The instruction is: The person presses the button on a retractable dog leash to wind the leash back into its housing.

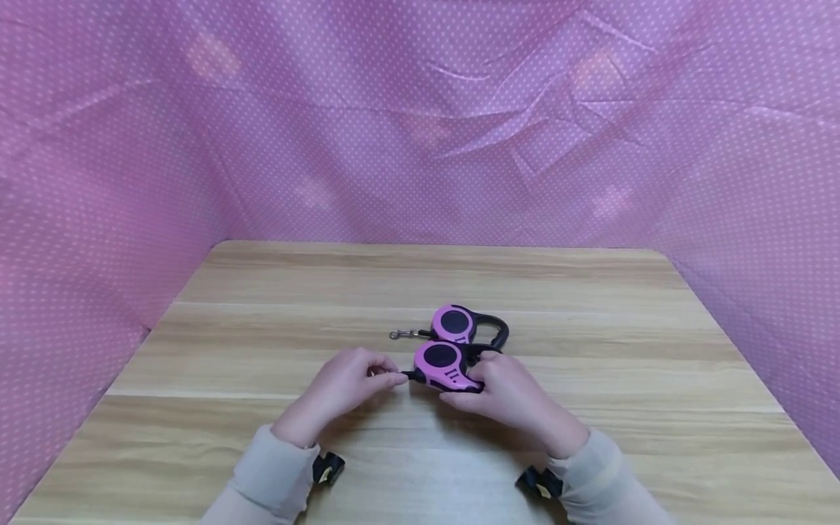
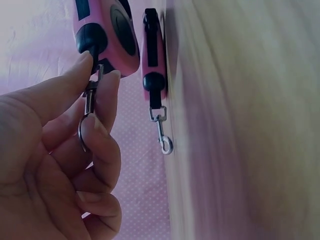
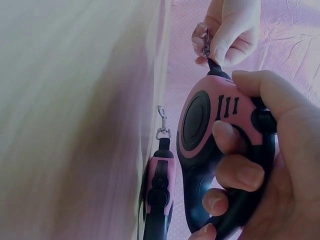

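Observation:
A pink and black retractable dog leash [image 1: 441,364] is held just above the table between both hands. My right hand [image 1: 508,390] grips its black loop handle, fingers curled through the opening, as the right wrist view shows. At the leash's other end my left hand [image 1: 351,386] pinches the short black strap and its metal snap hook [image 2: 89,102] between thumb and fingers. Behind it a second leash [image 1: 453,323] of the same kind lies on the table, touched by neither hand. Its silver snap hook [image 2: 162,135] points left in the head view.
The wood-grain table [image 1: 262,328] has rounded far corners. A pink dotted cloth [image 1: 394,146] hangs behind it and along both sides. Black wrist mounts [image 1: 328,468] sit at the cuffs of the light sleeves [image 1: 275,467].

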Demonstrator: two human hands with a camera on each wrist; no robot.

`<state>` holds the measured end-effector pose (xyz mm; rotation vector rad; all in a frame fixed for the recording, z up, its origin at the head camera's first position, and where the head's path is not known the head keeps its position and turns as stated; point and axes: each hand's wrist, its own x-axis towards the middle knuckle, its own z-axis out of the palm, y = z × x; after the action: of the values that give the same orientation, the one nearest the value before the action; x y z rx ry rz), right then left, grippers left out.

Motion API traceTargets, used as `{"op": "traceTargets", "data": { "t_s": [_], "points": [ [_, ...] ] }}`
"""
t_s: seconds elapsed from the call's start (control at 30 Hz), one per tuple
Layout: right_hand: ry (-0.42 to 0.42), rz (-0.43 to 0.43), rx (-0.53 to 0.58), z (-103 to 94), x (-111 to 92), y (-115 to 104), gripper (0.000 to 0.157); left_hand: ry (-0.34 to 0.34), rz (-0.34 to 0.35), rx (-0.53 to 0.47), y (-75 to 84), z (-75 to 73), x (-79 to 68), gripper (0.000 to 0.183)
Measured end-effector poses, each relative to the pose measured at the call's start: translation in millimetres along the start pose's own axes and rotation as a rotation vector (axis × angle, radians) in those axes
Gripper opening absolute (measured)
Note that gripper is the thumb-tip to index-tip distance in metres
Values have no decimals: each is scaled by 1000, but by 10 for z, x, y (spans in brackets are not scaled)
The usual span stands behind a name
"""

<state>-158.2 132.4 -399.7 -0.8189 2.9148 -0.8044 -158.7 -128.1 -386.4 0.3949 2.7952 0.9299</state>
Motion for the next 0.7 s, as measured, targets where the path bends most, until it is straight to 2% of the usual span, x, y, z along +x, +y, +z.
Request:
{"op": "traceTargets", "data": {
  "t_s": [0.23,0.43,0.7],
  "points": [
    [-29,26,-3,35,25,-27,55,-78,-90,-65,-97,-76,11,17],
    [-96,44,-2,38,19,-48,54,-91,-92,-72,-163,-96,12,10],
    [-155,-58,-82,45,12,-24,41,-72,-134,-18,-191,-108,11,5]
  ]
}}
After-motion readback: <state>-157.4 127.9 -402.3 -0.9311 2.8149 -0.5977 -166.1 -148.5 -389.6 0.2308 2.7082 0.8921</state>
